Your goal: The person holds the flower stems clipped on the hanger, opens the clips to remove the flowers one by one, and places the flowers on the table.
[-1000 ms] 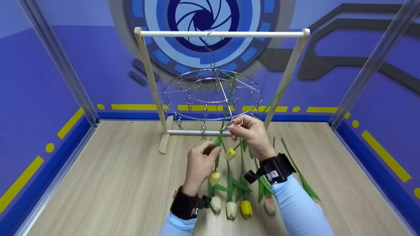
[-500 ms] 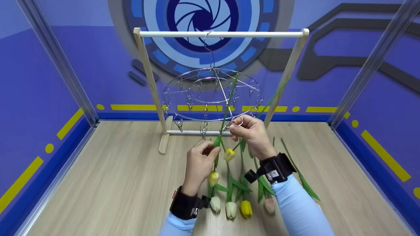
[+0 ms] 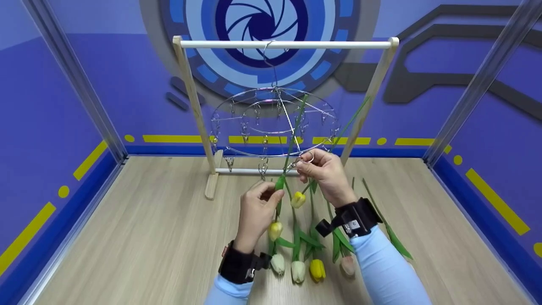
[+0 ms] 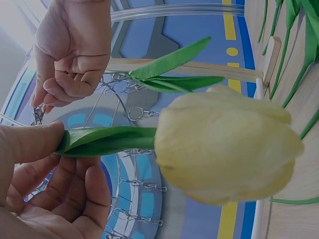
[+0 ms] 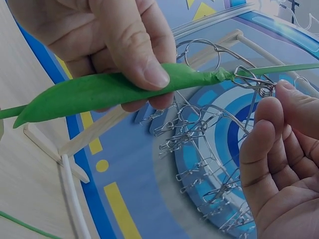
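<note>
- A wooden rack (image 3: 186, 97) stands toward the far edge of the worktop (image 3: 139, 237), its white top bar carrying a round wire clip hanger (image 3: 274, 123).
- A row of tulips (image 3: 298, 269) lies on the worktop near its near edge, heads toward the person, between the two forearms.
- The left hand (image 3: 257, 212) has thumb and fingers pinched on the green leaf and stem of a pale yellow tulip (image 3: 275, 231), whose head hangs downward just above the worktop.
- The right hand (image 3: 324, 169) pinches a metal clip (image 3: 292, 165) at the hanger's near rim; the right wrist view shows the clip touching the taped stem.
- A second yellow tulip (image 3: 298, 199) hangs head down between the hands.
</note>
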A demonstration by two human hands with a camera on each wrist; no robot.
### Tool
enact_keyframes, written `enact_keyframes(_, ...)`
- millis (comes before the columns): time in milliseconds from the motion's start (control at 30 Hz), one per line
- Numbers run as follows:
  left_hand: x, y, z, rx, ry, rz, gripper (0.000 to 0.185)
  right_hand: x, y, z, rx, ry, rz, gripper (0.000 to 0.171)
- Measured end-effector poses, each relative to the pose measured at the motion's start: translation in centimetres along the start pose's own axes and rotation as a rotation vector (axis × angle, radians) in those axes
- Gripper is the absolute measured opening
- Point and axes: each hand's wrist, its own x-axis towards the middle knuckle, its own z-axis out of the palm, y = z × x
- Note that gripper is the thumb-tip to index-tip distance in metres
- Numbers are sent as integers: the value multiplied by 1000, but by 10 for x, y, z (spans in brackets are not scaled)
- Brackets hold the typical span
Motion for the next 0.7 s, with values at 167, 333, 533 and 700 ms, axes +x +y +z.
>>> enact_keyframes(167, 0, 0, 0, 4, 4, 8, 6, 0, 0, 0, 5, 3, 5, 21)
enact_keyframes(333, 0, -1, 0, 6, 14, 14, 6, 0, 1, 0, 13, 4, 4, 22)
enact_keyframes(533, 0, 1, 0, 5, 19, 10, 5, 0, 1, -1, 10, -2, 14, 22)
enact_keyframes(700, 0, 1, -1, 4, 14, 0, 7, 0, 0, -1, 4, -1, 26, 21)
